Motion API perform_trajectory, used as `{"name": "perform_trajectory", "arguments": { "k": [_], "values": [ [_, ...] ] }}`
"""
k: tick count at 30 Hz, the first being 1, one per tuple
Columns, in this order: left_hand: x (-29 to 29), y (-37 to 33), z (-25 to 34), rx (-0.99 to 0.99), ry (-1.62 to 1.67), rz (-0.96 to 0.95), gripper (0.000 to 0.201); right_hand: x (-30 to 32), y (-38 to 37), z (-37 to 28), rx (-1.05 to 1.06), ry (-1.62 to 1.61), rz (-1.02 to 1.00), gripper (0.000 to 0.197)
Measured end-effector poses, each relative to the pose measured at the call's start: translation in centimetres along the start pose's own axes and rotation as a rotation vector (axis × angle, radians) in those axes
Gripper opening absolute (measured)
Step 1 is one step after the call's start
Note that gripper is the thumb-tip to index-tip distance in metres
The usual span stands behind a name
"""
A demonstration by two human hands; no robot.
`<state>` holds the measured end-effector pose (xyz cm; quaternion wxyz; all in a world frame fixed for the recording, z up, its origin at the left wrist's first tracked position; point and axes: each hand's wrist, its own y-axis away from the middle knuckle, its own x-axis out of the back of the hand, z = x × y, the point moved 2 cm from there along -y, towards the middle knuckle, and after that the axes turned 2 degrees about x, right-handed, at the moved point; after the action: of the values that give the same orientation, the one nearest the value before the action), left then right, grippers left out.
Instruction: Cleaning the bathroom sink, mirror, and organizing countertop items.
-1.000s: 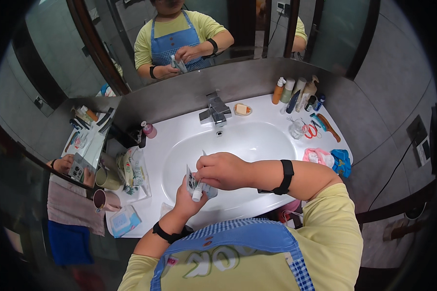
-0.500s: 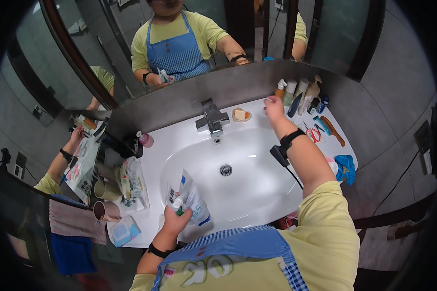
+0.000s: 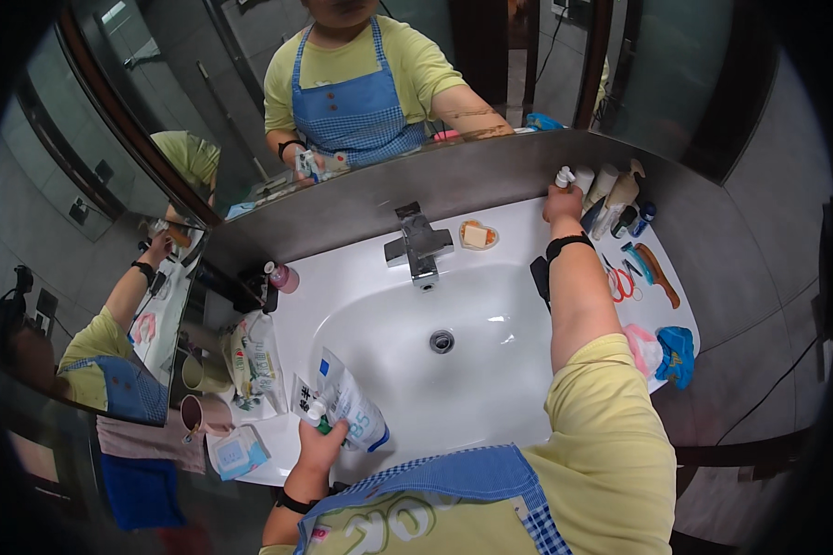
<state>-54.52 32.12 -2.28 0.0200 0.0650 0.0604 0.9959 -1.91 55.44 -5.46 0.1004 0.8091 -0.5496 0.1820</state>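
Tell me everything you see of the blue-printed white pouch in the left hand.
The white pouch, printed in blue, looks like soft plastic. It slants, upper end toward the picture's left, over the left front of the sink. The left hand grips it from below. A white cap shows beside it; whether it belongs is unclear.

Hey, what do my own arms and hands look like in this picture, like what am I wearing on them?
Both your left hand and right hand are ungloved. Each wrist has a black band, the left wristband and right wristband; a dark, boxy piece sits beside the right one. Your right sleeve is plain pale yellow and short.
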Motion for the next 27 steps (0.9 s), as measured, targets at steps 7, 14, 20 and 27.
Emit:
{"name": "perform_trajectory", "arguments": {
  "k": [7,14,20,27],
  "values": [
    [-0.6,-0.6,-0.5,0.031,0.075,-0.037,0.051,-0.2,-0.9,0.0,0.088,0.046,-0.057,0.049],
    [-0.2,-0.7,-1.3,-0.028,-0.005,-0.112,0.053,-0.1,-0.3,0.7,0.186,0.029,-0.142,0.041],
    [0.2,-0.5,0.0,-0.047,0.092,-0.153,0.053,1.1,4.7,-1.9,0.317,0.114,-0.198,0.044],
    [0.4,-0.9,0.1,-0.16,0.077,-0.317,0.052,7.3,13.3,-3.8,0.39,0.02,-0.513,0.048]
  ]
}}
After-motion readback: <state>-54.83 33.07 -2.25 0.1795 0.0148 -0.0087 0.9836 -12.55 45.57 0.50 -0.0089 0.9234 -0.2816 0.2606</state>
